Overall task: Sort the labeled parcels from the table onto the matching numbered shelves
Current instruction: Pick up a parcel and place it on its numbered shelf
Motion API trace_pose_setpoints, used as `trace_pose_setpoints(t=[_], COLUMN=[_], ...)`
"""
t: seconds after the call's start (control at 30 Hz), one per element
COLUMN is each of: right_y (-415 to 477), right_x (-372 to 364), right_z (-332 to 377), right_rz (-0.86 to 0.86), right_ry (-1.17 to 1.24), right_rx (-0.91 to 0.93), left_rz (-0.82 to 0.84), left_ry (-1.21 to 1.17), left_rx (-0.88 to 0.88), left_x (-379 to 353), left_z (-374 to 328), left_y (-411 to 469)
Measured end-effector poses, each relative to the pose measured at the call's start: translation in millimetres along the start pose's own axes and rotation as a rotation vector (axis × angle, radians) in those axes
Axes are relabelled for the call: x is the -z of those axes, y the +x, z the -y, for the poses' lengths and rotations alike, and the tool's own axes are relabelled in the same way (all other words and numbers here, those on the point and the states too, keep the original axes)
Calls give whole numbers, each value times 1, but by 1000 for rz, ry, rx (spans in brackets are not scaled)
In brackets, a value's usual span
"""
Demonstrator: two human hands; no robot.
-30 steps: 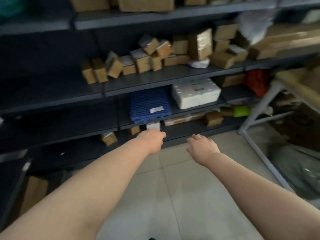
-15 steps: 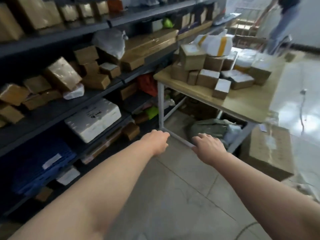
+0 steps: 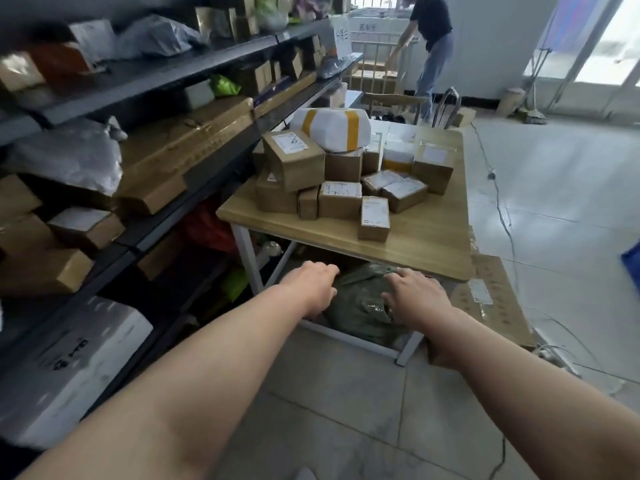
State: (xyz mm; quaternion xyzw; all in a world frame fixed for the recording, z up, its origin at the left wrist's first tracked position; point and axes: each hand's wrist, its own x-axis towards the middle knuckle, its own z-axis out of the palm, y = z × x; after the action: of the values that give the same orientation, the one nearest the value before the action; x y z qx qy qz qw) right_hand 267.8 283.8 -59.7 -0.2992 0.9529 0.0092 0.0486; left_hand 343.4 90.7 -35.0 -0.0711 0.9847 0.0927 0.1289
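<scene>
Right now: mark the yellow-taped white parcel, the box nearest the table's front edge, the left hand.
yellow-taped white parcel (image 3: 330, 129): head view, white wrap between tape bands.
front box (image 3: 374, 216): head view, its label.
left hand (image 3: 312, 285): head view, back of hand.

The head is turning right, away from the shelves (image 3: 194, 69), so the surface (image 3: 415, 244) and its heap of parcels (image 3: 339, 199) are coming fully into view (a second ago only a leg showed). The empty left hand (image 3: 311, 289) and right hand (image 3: 414, 296) are nearing its front edge, the right fingers (image 3: 398, 276) spreading slightly. A person (image 3: 429, 46) is appearing at the back.
</scene>
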Motion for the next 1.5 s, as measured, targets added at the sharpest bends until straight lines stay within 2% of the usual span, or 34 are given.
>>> trace_pose_setpoints(t=[0.17,0.43,0.83,1.07,1.33,1.5], right_y=[64,146,321,405,446,463], right_x=[16,37,62,76,68,61], right_z=[18,33,20,18,39,51], right_rz=[-68,-71,-110,-100,6,-72], right_ry=[47,101,192,278,453,565], right_rx=[-45,-36,100,238,249,245], left_rz=[-39,-93,-191,-274,-223,-361], left_ry=[-14,-72,-190,-404,-561,-754], left_rx=[13,93,391,664,690,724], left_x=[37,65,113,133,127,132], left_z=[45,92,143,161,177,189], left_y=[52,109,221,282,308,322])
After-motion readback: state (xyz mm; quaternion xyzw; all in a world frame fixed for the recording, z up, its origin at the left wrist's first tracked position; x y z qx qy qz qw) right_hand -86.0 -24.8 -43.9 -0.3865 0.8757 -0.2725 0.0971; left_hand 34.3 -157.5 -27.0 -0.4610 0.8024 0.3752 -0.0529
